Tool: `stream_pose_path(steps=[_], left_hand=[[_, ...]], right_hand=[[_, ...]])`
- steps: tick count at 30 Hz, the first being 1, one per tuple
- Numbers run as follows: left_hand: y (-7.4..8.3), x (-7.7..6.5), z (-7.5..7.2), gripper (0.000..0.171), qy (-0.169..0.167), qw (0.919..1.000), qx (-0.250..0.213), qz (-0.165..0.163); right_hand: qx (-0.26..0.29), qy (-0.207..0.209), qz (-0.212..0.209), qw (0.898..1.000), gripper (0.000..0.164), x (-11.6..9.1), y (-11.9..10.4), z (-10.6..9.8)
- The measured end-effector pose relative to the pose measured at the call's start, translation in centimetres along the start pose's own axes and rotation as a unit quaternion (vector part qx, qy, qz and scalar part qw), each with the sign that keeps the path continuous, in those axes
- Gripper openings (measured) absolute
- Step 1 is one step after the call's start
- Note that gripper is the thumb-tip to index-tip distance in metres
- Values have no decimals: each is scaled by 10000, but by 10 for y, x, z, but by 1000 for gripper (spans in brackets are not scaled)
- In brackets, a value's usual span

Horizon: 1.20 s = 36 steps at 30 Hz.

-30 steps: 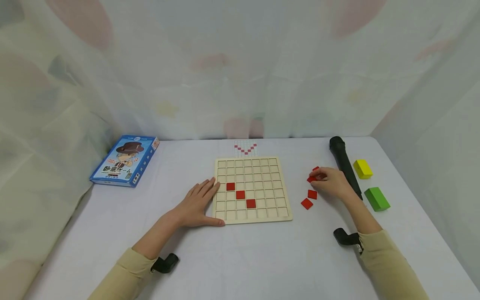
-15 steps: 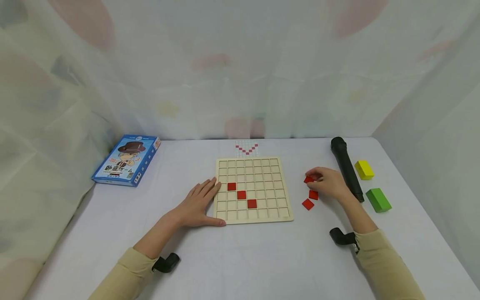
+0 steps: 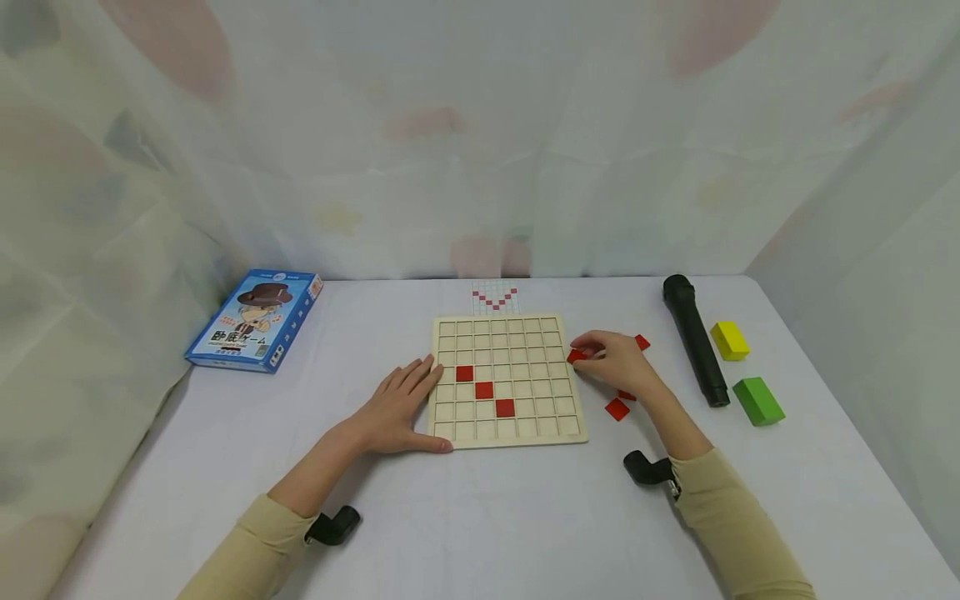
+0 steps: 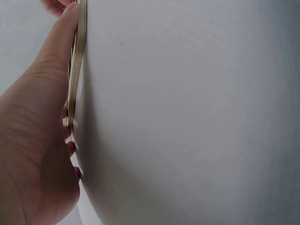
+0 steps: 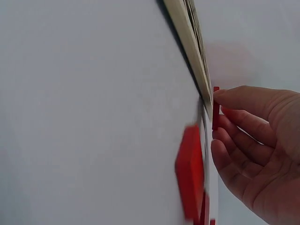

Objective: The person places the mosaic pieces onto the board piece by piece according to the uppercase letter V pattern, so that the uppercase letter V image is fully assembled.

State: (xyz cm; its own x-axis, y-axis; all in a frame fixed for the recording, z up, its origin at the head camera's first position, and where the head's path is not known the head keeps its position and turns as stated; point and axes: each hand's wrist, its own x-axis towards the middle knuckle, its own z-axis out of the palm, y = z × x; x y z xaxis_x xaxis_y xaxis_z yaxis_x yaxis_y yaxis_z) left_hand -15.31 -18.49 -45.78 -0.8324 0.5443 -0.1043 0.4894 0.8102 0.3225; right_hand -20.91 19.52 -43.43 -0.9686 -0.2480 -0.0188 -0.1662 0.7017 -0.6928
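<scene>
A pale wooden grid board point(image 3: 534, 356) lies mid-table, with red square tiles point(image 3: 483, 390) seated in three of its cells along a diagonal. My left hand point(image 3: 392, 414) rests along the board's left edge, fingers straight, thumb at the near corner; the left wrist view shows the thumb point(image 4: 54, 49) against the rim. Between thumb and fingers my right hand point(image 3: 615, 362) pinches a red tile point(image 3: 576, 356) at the board's right edge. In the right wrist view that tile point(image 5: 216, 108) is held edge-on, up off the cloth.
Loose red tiles lie right of the board, one nearest point(image 3: 617, 409) and another behind the hand point(image 3: 642, 342). Further right are a black microphone point(image 3: 696, 340), a yellow block point(image 3: 730, 341) and a green block point(image 3: 758, 402). A printed pattern card point(image 3: 496, 297) lies behind the board; a blue box point(image 3: 255, 321) sits left.
My right hand has picked up a red tile from the loose ones and carried it left to the board's right edge. The left hand has stayed in place.
</scene>
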Motion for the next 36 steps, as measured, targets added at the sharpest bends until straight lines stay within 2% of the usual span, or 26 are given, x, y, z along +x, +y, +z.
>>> stream_pose_path(steps=[14, 25, 36], left_hand=[[0, 2, 1, 127, 15, 10000, 17, -46], [2, 1, -1, 129, -66, 9999, 23, -130], [1, -1, 0, 127, 85, 9999, -57, -58]], right_hand=[[276, -497, -351, 9978, 30, 30, -38, 45], [255, -646, -823, 9942, 28, 44, -72, 75], [12, -623, -1436, 9877, 24, 62, -101, 103]])
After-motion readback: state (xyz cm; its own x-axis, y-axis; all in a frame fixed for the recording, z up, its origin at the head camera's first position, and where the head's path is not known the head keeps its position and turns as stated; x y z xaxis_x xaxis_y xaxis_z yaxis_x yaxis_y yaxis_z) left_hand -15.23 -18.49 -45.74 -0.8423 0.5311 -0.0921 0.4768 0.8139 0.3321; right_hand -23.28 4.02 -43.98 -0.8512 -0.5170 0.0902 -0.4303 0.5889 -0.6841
